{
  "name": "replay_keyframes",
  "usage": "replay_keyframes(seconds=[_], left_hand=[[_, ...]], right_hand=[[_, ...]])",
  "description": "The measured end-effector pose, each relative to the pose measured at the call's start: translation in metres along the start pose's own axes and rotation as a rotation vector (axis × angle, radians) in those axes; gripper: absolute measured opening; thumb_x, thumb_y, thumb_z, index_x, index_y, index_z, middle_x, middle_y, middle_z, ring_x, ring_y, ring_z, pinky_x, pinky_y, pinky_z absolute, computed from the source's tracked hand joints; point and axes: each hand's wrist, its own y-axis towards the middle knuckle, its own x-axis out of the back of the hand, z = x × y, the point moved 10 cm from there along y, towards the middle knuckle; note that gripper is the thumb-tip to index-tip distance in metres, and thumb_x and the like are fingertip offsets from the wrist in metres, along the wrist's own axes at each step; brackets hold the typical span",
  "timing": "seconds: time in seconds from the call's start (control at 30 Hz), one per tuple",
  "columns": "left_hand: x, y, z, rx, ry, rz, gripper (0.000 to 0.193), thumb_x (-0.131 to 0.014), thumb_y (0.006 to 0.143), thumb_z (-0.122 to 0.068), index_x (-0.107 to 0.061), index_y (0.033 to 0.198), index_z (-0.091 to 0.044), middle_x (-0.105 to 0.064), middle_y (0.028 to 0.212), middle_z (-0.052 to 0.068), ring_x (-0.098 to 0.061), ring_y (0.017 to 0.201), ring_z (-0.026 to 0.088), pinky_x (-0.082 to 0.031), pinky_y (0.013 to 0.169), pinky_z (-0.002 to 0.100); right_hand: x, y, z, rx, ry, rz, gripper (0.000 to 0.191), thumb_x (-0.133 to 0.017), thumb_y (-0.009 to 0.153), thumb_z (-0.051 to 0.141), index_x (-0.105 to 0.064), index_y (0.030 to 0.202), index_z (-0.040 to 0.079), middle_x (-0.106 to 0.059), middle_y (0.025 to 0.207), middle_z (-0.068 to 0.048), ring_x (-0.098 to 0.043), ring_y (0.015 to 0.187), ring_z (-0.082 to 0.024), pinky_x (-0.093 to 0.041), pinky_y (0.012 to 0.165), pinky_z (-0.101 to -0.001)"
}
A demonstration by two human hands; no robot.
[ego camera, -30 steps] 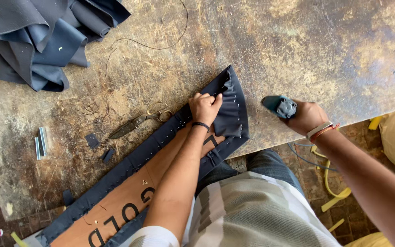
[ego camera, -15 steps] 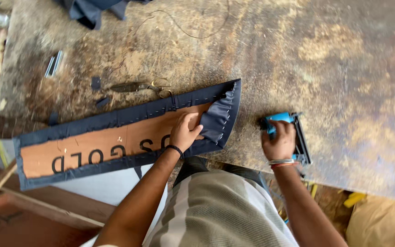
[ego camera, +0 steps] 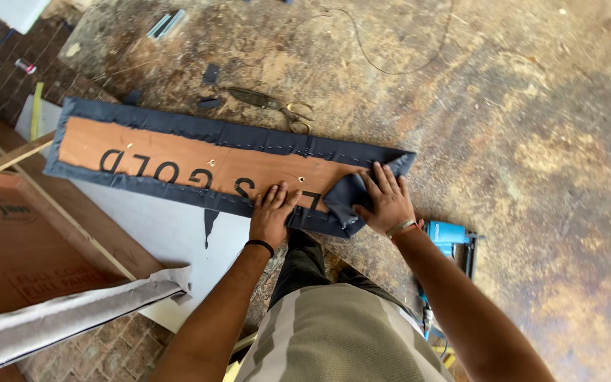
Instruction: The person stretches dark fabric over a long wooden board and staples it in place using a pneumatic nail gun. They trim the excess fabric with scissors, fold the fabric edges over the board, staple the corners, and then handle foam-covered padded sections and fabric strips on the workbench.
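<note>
Both hands, left [ego camera: 272, 214] and right [ego camera: 385, 200], press flat, open-palmed, on dark fabric [ego camera: 351, 194] wrapping a wooden board [ego camera: 178, 157] at frame centre.

Upholstery workshop: scarred workbench [ego camera: 532, 141], scissors [ego camera: 270, 105] and fabric scraps [ego camera: 211, 73] on it, blue staple gun [ego camera: 450, 237] at its near edge.

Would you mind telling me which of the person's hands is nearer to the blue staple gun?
The right hand. It presses the folded dark fabric at the board's end, just above the blue staple gun beside its wrist. The left hand lies flat on the board's lower edge, farther left.
</note>
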Motion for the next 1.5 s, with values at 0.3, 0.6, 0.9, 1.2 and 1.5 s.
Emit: replay_keyframes(seconds=[0.3,0.6,0.9,1.2,1.5], left_hand=[[-0.006,0.012,0.021,-0.156,-0.107,-0.133,0.085,-0.067,0.08,0.006,-0.046,0.153,-0.033,-0.036,0.164,0.006,-0.031,0.151,0.031,-0.02,0.124,0.055],[0.006,0.026,0.051,-0.322,-0.246,-0.179,0.078,-0.059,0.08,0.007,-0.052,0.15,-0.027,-0.041,0.162,0.009,-0.035,0.15,0.033,-0.019,0.123,0.06],[-0.007,0.019,0.058,-0.373,-0.218,-0.147,0.055,-0.047,0.101,-0.006,-0.053,0.15,-0.029,-0.044,0.161,0.005,-0.039,0.15,0.027,-0.02,0.124,0.055],[0.009,0.015,0.062,-0.47,-0.303,-0.09,0.051,-0.051,0.101,-0.01,-0.054,0.15,-0.025,-0.047,0.16,0.007,-0.041,0.149,0.028,-0.022,0.124,0.054],[0.036,0.014,0.053,-0.575,-0.281,-0.022,0.075,-0.068,0.08,-0.013,-0.049,0.153,-0.013,-0.035,0.163,0.017,-0.031,0.149,0.038,-0.014,0.12,0.063]], right_hand=[[0.0,-0.011,0.005,-0.059,0.071,-0.134,0.089,-0.064,0.084,0.062,-0.033,0.159,0.024,-0.02,0.169,-0.011,-0.015,0.156,-0.031,-0.01,0.123,-0.0532],[0.067,0.042,0.066,0.001,0.361,-0.419,0.037,-0.075,0.08,0.02,-0.071,0.117,0.014,-0.065,0.13,-0.012,-0.062,0.121,-0.032,-0.052,0.103,-0.0425],[0.039,0.239,0.125,-0.051,0.16,0.029,0.058,-0.061,0.08,0.0,-0.06,0.137,0.014,-0.059,0.136,-0.014,-0.063,0.115,-0.038,-0.054,0.095,-0.0453],[0.042,0.244,0.063,-0.231,-0.219,0.286,0.034,-0.065,0.101,0.034,-0.066,0.134,0.028,-0.072,0.112,-0.011,-0.073,0.098,-0.028,-0.065,0.078,-0.0402],[0.028,0.053,-0.033,-0.725,0.176,0.198,0.048,-0.073,0.09,0.057,-0.081,0.11,0.013,-0.079,0.095,-0.011,-0.076,0.089,-0.03,-0.058,0.08,-0.0419]])
